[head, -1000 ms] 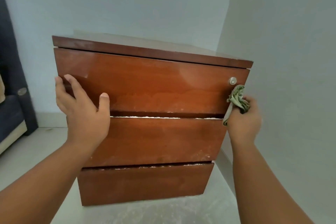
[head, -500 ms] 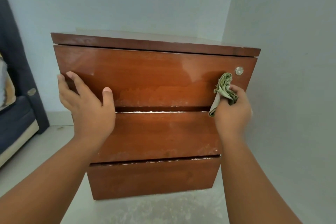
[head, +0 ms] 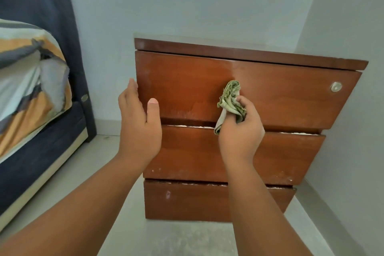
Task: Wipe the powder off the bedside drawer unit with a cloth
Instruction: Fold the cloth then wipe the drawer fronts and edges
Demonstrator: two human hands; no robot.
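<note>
Head view | cloth [head: 230, 102] is sitting bunched in the right hand [head: 241, 135], pressing on the top drawer front of the drawer unit [head: 291, 106] | left hand [head: 139, 131] is staying wide and flat, holding nothing, at 9 o'clock from the cloth | white powder [head: 187, 126] is lying in the drawer gap | bed [head: 31, 89] is showing at 9 o'clock.

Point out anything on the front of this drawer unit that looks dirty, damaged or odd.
White powder lines the gap under the top drawer, and again above the bottom drawer. A pale hazy band crosses the top drawer's lower part, left of the cloth. Small white flecks dot the middle drawer along its lower edge.
</note>
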